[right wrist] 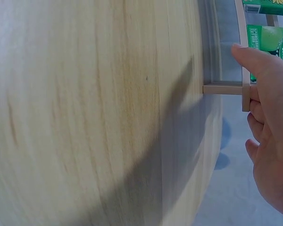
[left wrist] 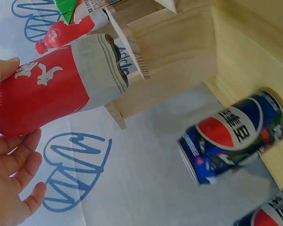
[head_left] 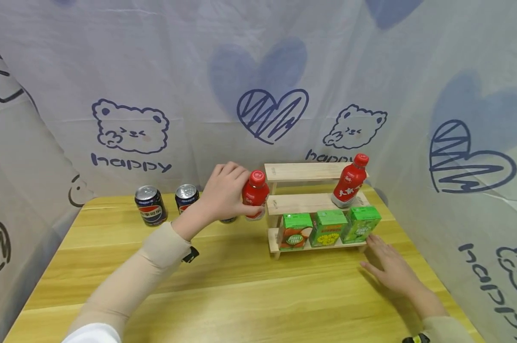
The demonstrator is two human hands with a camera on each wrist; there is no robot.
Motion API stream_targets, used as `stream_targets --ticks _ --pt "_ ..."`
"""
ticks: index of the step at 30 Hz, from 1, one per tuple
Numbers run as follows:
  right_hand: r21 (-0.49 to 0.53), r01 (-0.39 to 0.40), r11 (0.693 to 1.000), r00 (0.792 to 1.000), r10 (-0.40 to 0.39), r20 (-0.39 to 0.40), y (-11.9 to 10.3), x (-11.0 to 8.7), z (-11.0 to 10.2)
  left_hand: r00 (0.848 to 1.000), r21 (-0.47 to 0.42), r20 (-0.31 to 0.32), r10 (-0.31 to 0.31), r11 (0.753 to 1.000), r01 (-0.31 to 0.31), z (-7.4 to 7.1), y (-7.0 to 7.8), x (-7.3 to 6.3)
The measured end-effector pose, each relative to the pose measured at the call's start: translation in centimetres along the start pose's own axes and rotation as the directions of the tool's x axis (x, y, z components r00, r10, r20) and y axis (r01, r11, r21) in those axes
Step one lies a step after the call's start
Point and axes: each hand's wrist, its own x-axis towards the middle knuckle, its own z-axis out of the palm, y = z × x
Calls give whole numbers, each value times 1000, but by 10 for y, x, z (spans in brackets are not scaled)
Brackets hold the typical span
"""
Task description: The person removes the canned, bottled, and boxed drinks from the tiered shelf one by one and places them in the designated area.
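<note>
My left hand (head_left: 224, 193) grips a red drink bottle (head_left: 255, 193) with a white lower part, just left of the three-tier wooden shelf (head_left: 299, 204). In the left wrist view, thumb and fingers wrap the bottle's (left wrist: 47, 89) red upper part, and its base points toward the shelf's side. My right hand (head_left: 389, 269) is at the lower right corner of the shelf, fingers extended and thumb spread apart. The right wrist view has its fingertips right at the end of the bottom board (right wrist: 245, 96). Another red bottle (head_left: 350, 181) stands on the middle tier, at its right.
Three green juice cartons (head_left: 328, 227) line the bottom tier. Left of the shelf stand dark blue cola cans (head_left: 151, 206), one partly hidden behind my left hand. A printed white cloth (head_left: 190, 71) hangs behind and beside the wooden table (head_left: 224, 295).
</note>
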Motion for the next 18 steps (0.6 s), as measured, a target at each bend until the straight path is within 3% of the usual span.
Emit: stream_targets --ticks 18 --pt "0 2 1000 1000 -2 -2 0 0 0 1000 6 18 -15 1000 15 -10 -21 -53"
